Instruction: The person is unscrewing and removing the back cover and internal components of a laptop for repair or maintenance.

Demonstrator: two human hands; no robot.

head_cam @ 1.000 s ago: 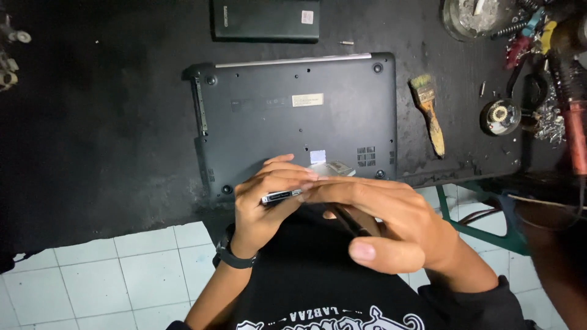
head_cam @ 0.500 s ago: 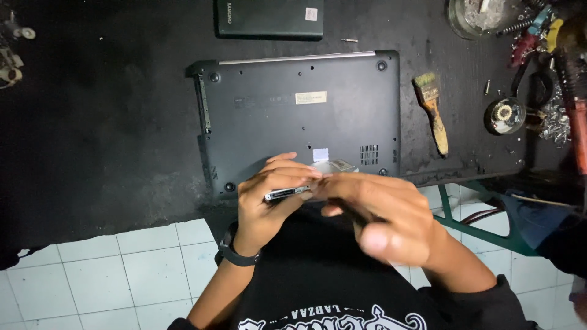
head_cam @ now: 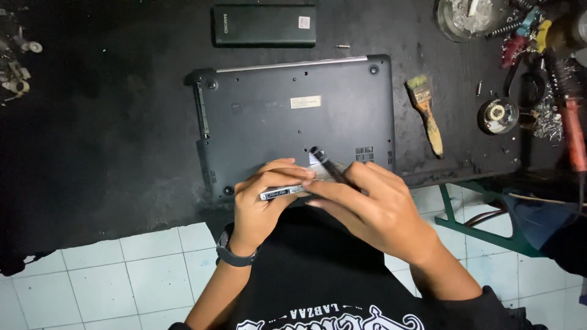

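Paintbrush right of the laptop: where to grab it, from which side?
Take the paintbrush by its bare wooden handle, coming from above on the near end. It lies flat on the black table, bristles pointing away, with open space along both sides of the handle.

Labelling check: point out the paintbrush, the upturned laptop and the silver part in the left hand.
paintbrush (head_cam: 426, 112), head view, on its wooden handle
upturned laptop (head_cam: 287, 116), head view, on its bare base panel
silver part (head_cam: 280, 193), head view, on its exposed edge

Dark grey plastic laptop base (head_cam: 293, 116) on black counter (head_cam: 92, 122); thin silver metal drive tray (head_cam: 282, 193); paintbrush, yellow-stained wooden handle (head_cam: 426, 113); white square floor tiles (head_cam: 104, 275).
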